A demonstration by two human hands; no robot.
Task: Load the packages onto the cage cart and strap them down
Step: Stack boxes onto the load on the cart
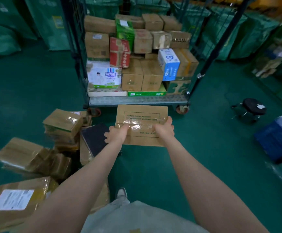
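Observation:
I hold a flat brown cardboard box (142,115) sealed with clear tape, out in front of me above the green floor. My left hand (116,134) grips its near left edge and my right hand (164,129) grips its near right edge, thumbs on top. Just beyond the box stands the cage cart (137,100), its metal deck stacked with several packages: brown cartons, a red box (119,52), a blue and white box (169,64), a white diaper pack (104,75). No strap shows clearly.
Several loose cartons lie in a pile (36,157) on the floor at my left, with a dark package (94,140) among them. A black stool (253,107) and a blue crate (276,142) stand at the right. Green sacks line the back.

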